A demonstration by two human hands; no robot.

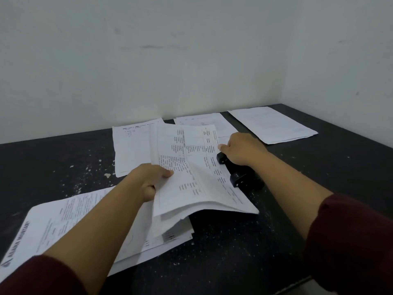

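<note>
A thick bundle of printed white sheets (187, 167) lies slanted across the middle of the black table (53, 158), its right edge slid into a black hole punch (244, 177). My left hand (151, 177) grips the bundle's left edge, thumb on top, and lifts that side. My right hand (240, 149) rests on top of the punch's far end, fingers curled over its lever. The punch's middle is hidden under my right wrist.
Loose sheets lie at the back: one paper (129, 145) behind the bundle, another paper (204, 122) in the middle, a small pile (274, 124) at the far right. A larger printed stack (63, 226) lies front left under my left forearm. White walls enclose the table's corner.
</note>
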